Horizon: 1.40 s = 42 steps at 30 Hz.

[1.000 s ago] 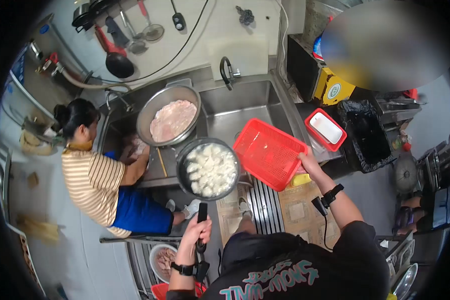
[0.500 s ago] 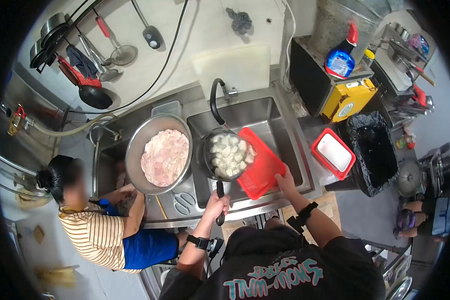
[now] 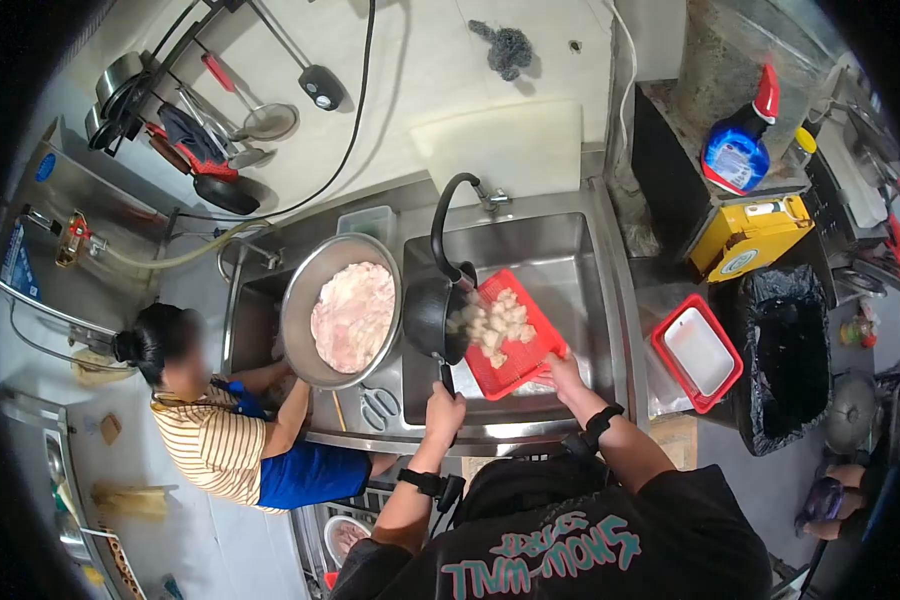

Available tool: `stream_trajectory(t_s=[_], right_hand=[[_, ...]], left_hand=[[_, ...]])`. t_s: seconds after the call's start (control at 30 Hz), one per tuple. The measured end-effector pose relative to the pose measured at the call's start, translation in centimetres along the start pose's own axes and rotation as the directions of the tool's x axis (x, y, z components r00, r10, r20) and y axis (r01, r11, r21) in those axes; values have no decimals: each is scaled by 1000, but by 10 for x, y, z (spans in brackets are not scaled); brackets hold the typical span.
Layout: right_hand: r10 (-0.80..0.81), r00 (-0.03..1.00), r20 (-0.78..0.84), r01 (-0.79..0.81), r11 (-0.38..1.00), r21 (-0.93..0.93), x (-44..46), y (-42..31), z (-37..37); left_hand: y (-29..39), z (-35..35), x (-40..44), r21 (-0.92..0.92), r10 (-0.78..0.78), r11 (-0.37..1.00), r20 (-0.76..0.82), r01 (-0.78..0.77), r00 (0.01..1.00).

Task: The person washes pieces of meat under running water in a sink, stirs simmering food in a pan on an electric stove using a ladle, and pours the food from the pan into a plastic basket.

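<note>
My left hand [image 3: 444, 412] is closed around the handle of a black pan [image 3: 428, 318], which tips steeply to the right over the sink [image 3: 560, 250]. Pale chunks of food [image 3: 500, 325] lie in a red perforated basket [image 3: 485, 382], with some at the pan's rim. What the chunks are I cannot make out. At the basket's lower right edge, my right hand [image 3: 564, 376] grips its rim. The black faucet [image 3: 440, 215] arches down just behind the pan.
Left of the sink stands a big metal bowl [image 3: 292, 325] of raw meat, with scissors [image 3: 378, 408] nearby. A co-worker [image 3: 220, 430] sits at the left basin. To the right are a red tray with a white container [image 3: 698, 352] and a lined bin [image 3: 785, 370].
The pan has tipped over to the right, and the chunks have gone from it into the red basket. My view has shifted slightly, too.
</note>
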State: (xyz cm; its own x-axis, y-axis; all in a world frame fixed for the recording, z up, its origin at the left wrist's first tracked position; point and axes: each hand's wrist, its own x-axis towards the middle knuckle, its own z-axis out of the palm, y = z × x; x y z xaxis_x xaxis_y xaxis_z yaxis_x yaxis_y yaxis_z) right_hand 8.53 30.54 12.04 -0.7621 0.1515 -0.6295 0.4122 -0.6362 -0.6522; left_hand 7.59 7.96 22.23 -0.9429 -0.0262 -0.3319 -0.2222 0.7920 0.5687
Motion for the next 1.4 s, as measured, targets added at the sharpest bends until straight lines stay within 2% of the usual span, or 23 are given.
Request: stream_trajectory(t_s=[0.07,0.1,0.2,0.4,0.5,0.6,0.7,0.73,0.77,0.8,0.87,0.97,1.0,1.07,1.17,1.2,1.27,1.33,1.4], right_hand=[[22,1000,16,-22,1000,19,6,2,1],[43,999,15,-43,999,18,9,3,1],[99,995,11,-99,995,25,15,9,-1],[140,990,32,-142,988,64,14,21,-12],[145,985,89,-149,988,43,1,4,-38],[55,987,151,-60,998,26,-20,-21,-72],[22,990,140,-17,999,-37,-40,-46,-87],[28,994,108,-21,997,-70,-46,-55,-89],[34,996,77,-26,994,-102,-52,-62,-91],[40,998,46,-34,991,-133,-59,-68,-93],[63,996,66,-55,992,-110,-77,-82,-79],[68,995,72,-63,996,-70,-92,-90,-62],[73,994,76,-70,997,-40,-96,-89,-53],[89,994,71,-91,995,37,-109,-70,-13],[84,986,147,-111,976,187,-124,-41,8],[72,991,115,-96,971,218,-134,-36,15],[44,998,40,-54,952,301,-158,-25,31],[-34,998,-53,51,927,371,-172,6,38],[-44,995,-90,79,900,428,-189,21,52]], left_hand=[[-8,8,2,142,54,989,-87,-42,995],[-10,10,5,139,-16,990,-64,24,998],[-16,11,4,262,62,965,-124,-27,990],[-20,-3,5,298,24,955,-122,14,992],[-25,-8,8,291,58,956,-105,-25,993],[-24,-9,13,107,-6,994,-31,9,1000],[-13,-5,12,29,-72,997,35,71,997],[-10,-3,14,-2,-102,995,64,102,993],[-35,15,25,-24,-39,999,46,40,998],[-34,16,26,-157,-60,984,142,83,988],[-25,17,26,-393,-55,899,335,192,941],[-3,15,18,-545,37,763,574,348,818],[-16,30,9,-623,54,620,641,478,765],[-22,40,-1,-671,149,506,688,543,711],[-45,43,-7,-584,195,551,784,596,589],[-46,35,-7,-568,155,528,795,631,586],[-61,25,1,-497,152,595,841,631,520],[-54,6,-9,-546,242,711,782,444,574],[-56,-12,-12,-498,250,729,832,469,495]])
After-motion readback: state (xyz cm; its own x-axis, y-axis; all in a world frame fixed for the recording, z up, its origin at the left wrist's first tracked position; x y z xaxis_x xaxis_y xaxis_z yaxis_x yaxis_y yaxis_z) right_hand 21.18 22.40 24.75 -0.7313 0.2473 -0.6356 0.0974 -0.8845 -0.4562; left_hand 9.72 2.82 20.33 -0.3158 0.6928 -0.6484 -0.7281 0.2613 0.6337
